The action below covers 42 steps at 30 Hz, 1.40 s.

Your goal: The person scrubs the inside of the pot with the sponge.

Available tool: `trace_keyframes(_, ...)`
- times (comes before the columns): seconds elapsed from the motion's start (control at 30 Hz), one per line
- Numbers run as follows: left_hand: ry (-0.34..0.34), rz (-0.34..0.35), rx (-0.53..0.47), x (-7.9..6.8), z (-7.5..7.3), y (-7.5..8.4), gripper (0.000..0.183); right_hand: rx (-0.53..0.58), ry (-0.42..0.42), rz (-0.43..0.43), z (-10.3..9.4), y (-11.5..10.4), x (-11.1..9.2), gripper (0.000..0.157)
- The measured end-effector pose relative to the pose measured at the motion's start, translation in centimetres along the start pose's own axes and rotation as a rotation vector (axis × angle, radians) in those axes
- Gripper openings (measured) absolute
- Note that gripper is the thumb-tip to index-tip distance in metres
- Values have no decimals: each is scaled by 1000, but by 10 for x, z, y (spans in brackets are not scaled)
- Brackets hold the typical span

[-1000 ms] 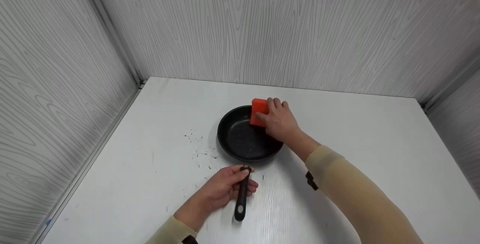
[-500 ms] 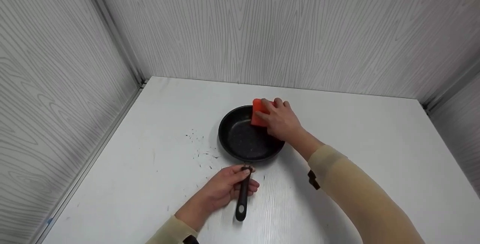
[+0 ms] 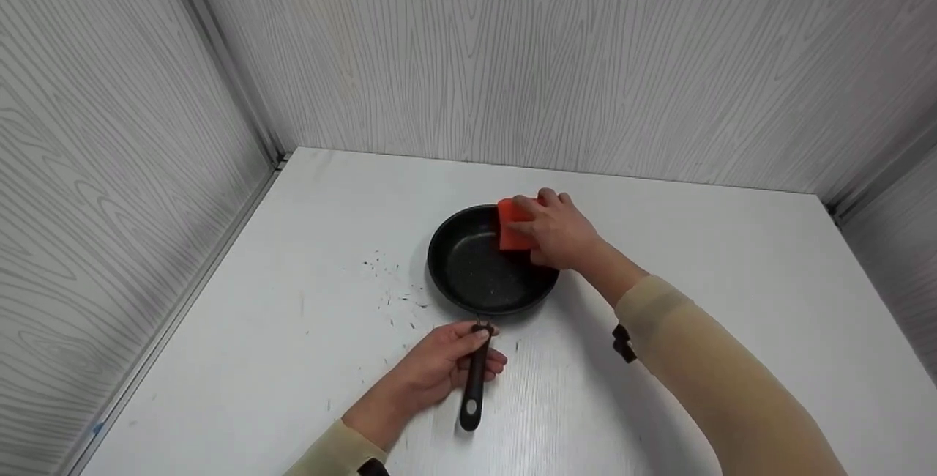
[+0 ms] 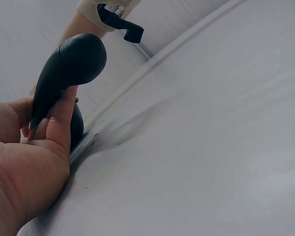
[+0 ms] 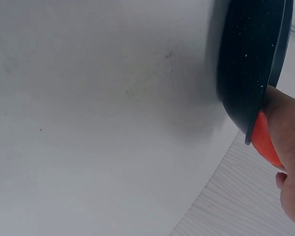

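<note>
A black frying pan [image 3: 476,271] with light speckles stands on the white table, its handle [image 3: 473,395] pointing toward me. My left hand [image 3: 435,366] grips that handle close to the pan, thumb on top. In the left wrist view the rounded end of the handle [image 4: 76,61] sticks out past the palm [image 4: 29,172]. My right hand [image 3: 560,231] holds an orange-red sponge [image 3: 512,238] against the inside of the pan at its far right rim. The right wrist view catches the sponge [image 5: 265,140] bulging past the pan's rim, under the fingers.
Dark crumbs and specks [image 3: 402,300] lie scattered on the white table [image 3: 293,359] left of the pan. Grey wood-grain panels [image 3: 468,58] rise behind the table and at both sides. A dark strap piece [image 3: 624,344] sits at the right sleeve.
My right hand and the sponge have shifted slightly right along the pan's far right rim, fingers spreading further over the sponge. My left hand keeps its grip on the handle.
</note>
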<state>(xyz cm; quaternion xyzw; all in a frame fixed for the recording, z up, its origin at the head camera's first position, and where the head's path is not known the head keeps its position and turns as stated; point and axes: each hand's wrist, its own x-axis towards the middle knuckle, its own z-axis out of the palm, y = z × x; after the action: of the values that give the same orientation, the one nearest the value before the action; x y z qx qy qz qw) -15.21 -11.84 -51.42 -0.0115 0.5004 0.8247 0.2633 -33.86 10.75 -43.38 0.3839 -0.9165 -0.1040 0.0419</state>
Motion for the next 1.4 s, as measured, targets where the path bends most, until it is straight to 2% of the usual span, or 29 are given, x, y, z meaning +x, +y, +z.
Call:
trace_keyframes(0.5,10,-7,-22,0,1,-1,32,23,-104,-22,-11,5,-7,47)
trace_keyframes(0.77,-13,4,-20,0,-1,-1,31,33,-82,-25,-7,6,-11,46)
trace_keyframes(0.97,-3,3,-18,1,-1,-1,32,45,-57,-31,-4,8,-12,44)
trace_keyframes(1.4,-13,12,-19,0,0,0,31,72,-101,-21,-9,10,-17,44)
